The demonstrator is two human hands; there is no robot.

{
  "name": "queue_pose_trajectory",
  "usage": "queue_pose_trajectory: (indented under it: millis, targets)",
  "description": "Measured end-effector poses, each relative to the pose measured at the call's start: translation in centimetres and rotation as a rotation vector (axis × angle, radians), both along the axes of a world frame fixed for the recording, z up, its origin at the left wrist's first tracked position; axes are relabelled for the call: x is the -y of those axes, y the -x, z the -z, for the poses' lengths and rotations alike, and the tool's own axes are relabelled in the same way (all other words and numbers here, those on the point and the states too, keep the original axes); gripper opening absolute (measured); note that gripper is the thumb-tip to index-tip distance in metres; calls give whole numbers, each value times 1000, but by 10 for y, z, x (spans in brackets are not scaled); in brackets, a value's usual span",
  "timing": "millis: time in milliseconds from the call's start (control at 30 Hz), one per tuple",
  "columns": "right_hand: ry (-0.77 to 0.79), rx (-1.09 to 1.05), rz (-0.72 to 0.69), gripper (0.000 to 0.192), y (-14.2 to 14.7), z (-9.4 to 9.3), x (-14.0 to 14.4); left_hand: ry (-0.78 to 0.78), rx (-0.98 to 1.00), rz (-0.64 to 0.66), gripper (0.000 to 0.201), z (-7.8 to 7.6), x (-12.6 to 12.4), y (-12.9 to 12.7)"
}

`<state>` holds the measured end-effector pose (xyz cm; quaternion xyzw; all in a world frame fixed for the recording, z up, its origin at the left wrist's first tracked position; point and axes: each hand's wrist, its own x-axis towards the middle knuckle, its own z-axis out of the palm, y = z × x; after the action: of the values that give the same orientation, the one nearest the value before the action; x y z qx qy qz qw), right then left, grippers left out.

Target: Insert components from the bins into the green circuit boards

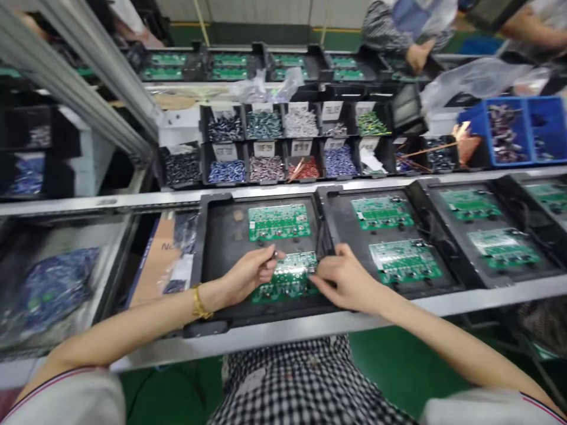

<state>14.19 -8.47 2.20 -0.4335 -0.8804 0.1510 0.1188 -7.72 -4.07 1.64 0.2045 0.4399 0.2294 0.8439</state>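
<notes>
A green circuit board (289, 278) lies at the near side of a black tray (217, 236) in front of me. My left hand (248, 274) rests at the board's left edge, fingers pinched on a small dark component against it. My right hand (344, 277) touches the board's right edge with its fingertips. A second green board (278, 222) lies farther back in the same tray.
More black trays with green boards (404, 260) line the conveyor to the right. Two rows of black bins (266, 168) hold small components behind the trays, with a blue bin (509, 133) at right. Other people's hands (419, 56) work at the far side. An aluminium post (84, 88) slants at left.
</notes>
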Motion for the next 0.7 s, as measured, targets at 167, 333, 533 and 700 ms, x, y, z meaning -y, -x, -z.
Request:
queue_pose_trajectory:
  millis: [167,333,533,700]
  targets:
    - [-81,-224,79,17,51,-6,-35,-96,63,-28,34,6,5,7]
    - [-28,-135,50,15,78,-3,-68,-20,63,-115,31,4,-2,27]
    - [261,-170,-22,13,94,26,-129,27,-32,-115,24,11,-7,51]
    - [259,-175,-128,16,100,45,-145,-85,-101,-167,22,16,-14,59]
